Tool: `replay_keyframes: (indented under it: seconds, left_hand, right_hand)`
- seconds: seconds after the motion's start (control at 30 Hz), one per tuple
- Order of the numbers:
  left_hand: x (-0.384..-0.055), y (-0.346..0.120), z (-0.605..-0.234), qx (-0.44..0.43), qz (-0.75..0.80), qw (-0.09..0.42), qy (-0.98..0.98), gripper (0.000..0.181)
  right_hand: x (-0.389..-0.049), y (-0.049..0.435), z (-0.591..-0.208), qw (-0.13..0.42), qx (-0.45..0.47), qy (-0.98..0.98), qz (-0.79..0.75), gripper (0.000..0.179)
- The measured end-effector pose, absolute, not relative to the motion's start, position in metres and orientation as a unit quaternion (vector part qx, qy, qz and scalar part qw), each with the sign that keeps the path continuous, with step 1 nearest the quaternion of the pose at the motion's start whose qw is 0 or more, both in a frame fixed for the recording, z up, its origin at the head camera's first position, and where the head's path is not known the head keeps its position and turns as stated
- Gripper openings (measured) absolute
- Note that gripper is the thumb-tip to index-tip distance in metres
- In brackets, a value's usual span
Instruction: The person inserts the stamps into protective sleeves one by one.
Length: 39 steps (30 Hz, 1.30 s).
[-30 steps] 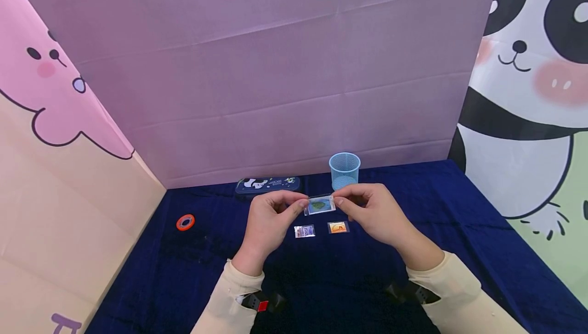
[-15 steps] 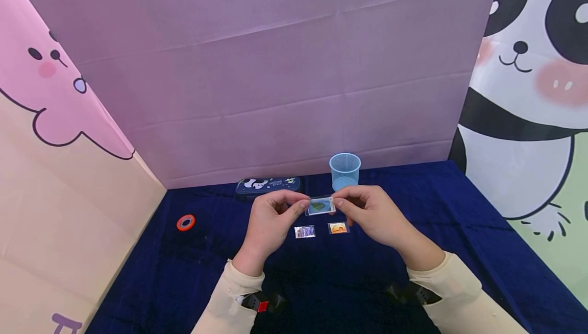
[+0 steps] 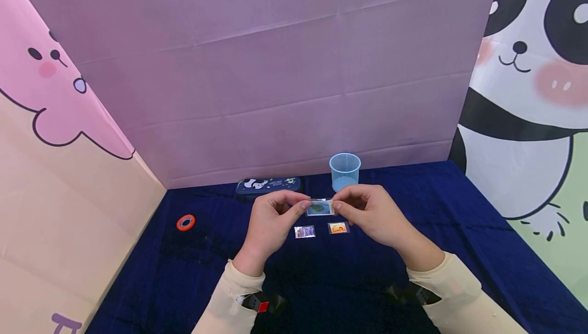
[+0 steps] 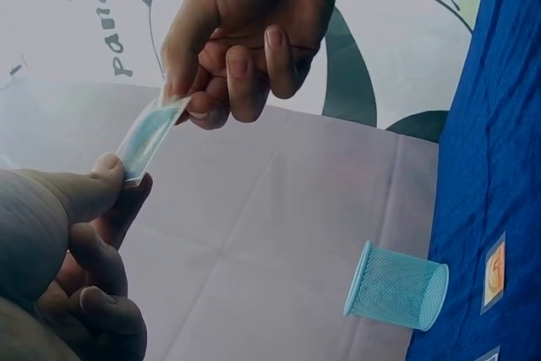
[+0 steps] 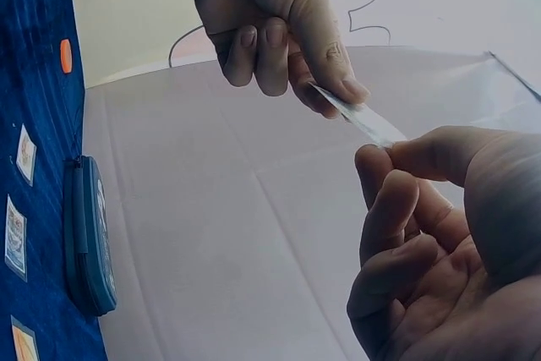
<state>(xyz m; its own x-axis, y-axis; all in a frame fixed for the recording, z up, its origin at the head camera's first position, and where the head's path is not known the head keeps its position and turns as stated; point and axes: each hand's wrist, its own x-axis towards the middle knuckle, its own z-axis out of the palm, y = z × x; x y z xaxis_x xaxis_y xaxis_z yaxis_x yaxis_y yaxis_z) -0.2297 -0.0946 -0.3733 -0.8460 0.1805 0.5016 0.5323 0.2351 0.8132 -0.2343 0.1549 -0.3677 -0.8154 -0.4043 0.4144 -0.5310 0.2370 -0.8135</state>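
Raised above the table is a small blue-and-green stamp (image 3: 320, 208) in a clear sleeve, held between both hands. My left hand (image 3: 271, 224) pinches its left end with thumb and index finger. The right hand (image 3: 374, 216) pinches the opposite end the same way. In the left wrist view the stamp (image 4: 152, 143) is seen tilted; in the right wrist view the sleeve (image 5: 363, 118) shows nearly edge-on. Below lie a purple-toned stamp (image 3: 305, 231) and an orange stamp (image 3: 338, 228). Another small sleeved piece (image 5: 27, 155) appears in the right wrist view; my left hand hides it from the head view.
At the back stand a dark blue panda pencil case (image 3: 268, 185) and a light blue mesh cup (image 3: 345, 170). An orange ring (image 3: 186, 222) lies at the left on the dark blue cloth (image 3: 193, 272). Printed hangings rise behind and on both sides.
The stamp's face has tipped slightly between the fingers, and its sleeve's top edge now catches light. Both hands stay almost in place, still pinching its ends.
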Motion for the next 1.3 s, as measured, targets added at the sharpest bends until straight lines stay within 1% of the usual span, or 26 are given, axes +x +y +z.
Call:
replay_keyframes:
  seconds: [0.73,1.1,1.3]
  left_hand:
    - [-0.2295,-0.095,-0.373,-0.249,-0.563,0.147,-0.774,0.011]
    - [-0.2302,-0.096,-0.3742,-0.246,-0.546,0.144,-0.788,0.009]
    - [-0.2325,-0.0974,-0.375,-0.25,-0.542,0.143,-0.789,0.009]
  right_hand:
    - [-0.2325,0.1544,-0.3655,0.058,0.289,-0.792,0.534,0.007]
    - [-0.2337,0.1552,-0.3642,0.055,0.286,-0.798,0.528,0.006]
    - [-0.2329,0.1562,-0.3641,0.065,0.278,-0.807,0.518,0.007]
